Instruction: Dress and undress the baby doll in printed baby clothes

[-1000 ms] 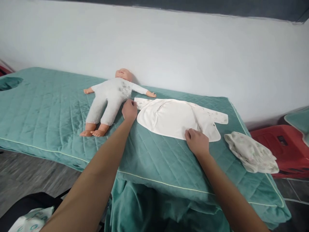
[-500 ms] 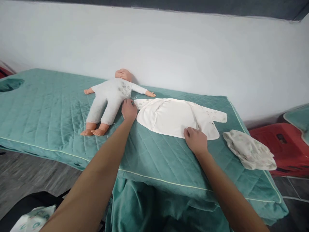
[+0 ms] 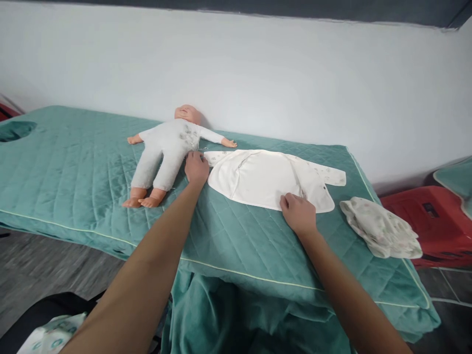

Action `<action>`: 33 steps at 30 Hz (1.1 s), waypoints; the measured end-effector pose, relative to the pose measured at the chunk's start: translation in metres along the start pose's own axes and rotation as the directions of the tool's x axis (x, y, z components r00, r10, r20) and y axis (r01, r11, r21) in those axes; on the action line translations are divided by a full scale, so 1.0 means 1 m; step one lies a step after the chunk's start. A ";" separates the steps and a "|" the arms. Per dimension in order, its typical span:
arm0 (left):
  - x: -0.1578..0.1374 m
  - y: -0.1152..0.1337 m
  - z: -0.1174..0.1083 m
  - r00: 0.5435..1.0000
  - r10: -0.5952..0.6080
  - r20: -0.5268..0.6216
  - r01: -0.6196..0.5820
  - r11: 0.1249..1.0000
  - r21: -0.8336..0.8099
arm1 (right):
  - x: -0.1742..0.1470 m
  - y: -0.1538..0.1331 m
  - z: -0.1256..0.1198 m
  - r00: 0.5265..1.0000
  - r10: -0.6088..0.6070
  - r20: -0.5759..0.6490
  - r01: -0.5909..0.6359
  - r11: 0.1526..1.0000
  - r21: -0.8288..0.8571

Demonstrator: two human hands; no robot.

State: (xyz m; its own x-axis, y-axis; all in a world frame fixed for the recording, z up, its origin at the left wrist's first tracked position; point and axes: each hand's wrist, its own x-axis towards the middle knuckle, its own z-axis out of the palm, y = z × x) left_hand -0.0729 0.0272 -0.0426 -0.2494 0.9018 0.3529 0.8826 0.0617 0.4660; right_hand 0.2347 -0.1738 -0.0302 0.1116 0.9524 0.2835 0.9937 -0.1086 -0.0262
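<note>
A white baby shirt [image 3: 261, 179] with printed sleeves lies spread flat on the green quilted bed cover. My left hand [image 3: 196, 168] is closed with curled fingers at the end of its left sleeve, right beside the doll's body. Along the shirt's lower edge, my right hand [image 3: 298, 212] has its fingers bent and closed on the fabric; its fingertips are partly hidden. A baby doll [image 3: 167, 137] with a white cloth body lies on its back to the left, one arm stretched toward the shirt.
A crumpled printed white cloth [image 3: 381, 228] rests at the bed's right edge. Beyond it stands a red plastic stool [image 3: 438, 216]. The green bed cover [image 3: 236, 241] runs along a white wall [image 3: 258, 78]. A patterned packet [image 3: 53, 334] sits on something black at lower left.
</note>
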 end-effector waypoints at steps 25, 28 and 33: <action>0.001 -0.001 0.003 0.998 0.014 -0.055 -0.014 1.000 0.001 | 0.000 0.000 0.000 1.000 -0.005 -0.014 0.005 1.000 -0.003; 0.002 -0.003 0.005 0.998 0.020 -0.063 -0.020 1.000 -0.004 | 0.001 -0.001 -0.002 1.000 -0.004 -0.003 0.004 1.000 -0.001; 0.000 -0.002 0.006 0.998 0.021 -0.054 -0.022 1.000 -0.015 | -0.001 0.000 -0.001 0.999 -0.021 -0.030 0.021 1.000 -0.004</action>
State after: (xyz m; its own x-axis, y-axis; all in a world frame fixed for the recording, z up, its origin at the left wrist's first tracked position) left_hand -0.0727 0.0296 -0.0484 -0.2517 0.8784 0.4062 0.8821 0.0355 0.4698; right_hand 0.2346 -0.1749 -0.0299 0.0906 0.9456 0.3125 0.9958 -0.0900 -0.0162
